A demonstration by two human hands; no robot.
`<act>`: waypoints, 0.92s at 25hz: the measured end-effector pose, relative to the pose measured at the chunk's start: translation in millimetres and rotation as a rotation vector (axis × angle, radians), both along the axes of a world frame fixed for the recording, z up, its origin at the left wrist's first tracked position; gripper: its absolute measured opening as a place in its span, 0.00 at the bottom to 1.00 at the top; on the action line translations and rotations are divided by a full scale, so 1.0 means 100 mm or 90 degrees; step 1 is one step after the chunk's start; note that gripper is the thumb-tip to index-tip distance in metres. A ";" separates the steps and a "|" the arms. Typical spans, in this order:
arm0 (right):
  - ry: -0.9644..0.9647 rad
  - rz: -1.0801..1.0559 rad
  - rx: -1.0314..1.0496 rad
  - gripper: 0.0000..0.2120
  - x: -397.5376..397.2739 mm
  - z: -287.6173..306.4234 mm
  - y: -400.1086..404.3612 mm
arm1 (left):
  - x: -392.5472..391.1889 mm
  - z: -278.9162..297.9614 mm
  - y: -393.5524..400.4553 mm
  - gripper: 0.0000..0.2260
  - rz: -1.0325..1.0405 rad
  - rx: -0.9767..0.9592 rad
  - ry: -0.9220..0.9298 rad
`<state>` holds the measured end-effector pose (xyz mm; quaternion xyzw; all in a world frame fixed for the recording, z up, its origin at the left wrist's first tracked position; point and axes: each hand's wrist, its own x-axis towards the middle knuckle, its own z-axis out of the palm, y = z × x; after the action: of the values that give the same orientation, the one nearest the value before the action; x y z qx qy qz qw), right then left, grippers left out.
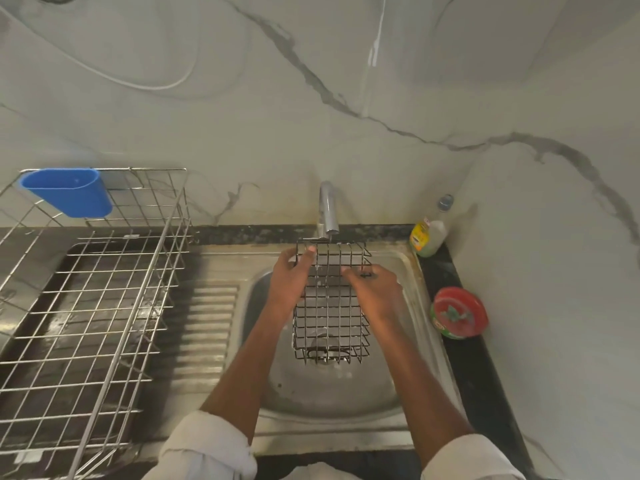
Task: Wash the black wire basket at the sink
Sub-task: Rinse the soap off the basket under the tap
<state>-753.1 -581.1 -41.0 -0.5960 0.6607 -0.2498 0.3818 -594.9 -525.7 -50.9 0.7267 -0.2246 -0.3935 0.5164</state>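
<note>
Both hands' grip on black wire basket [330,306] under tap [327,209]: left hand [289,280], right hand [375,289]; labels unreadable.

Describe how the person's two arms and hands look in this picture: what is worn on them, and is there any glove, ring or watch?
Both forearms are bare. Pale, off-white sleeves are pushed up near the elbows, the left sleeve and the right sleeve bunched in loose folds. The left hand and right hand wear no gloves. No ring, watch or bracelet is visible on either.
</note>
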 end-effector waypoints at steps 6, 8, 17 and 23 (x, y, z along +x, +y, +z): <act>-0.011 0.039 0.015 0.30 0.28 -0.01 0.12 | 0.20 0.00 0.22 0.43 0.099 0.003 -0.010; -0.017 0.051 0.019 0.31 0.32 -0.02 0.14 | 0.22 0.01 0.28 0.41 0.115 0.002 -0.010; -0.017 0.049 -0.001 0.29 0.02 0.00 0.02 | 0.01 0.11 0.17 0.39 0.070 0.010 -0.026; -0.008 0.000 0.031 0.30 -0.20 -0.04 -0.14 | -0.21 0.22 0.00 0.30 0.008 0.008 -0.037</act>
<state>-772.9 -595.1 -45.1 -0.5846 0.6644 -0.2374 0.4006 -616.2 -525.6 -29.0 0.7421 -0.2326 -0.3708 0.5077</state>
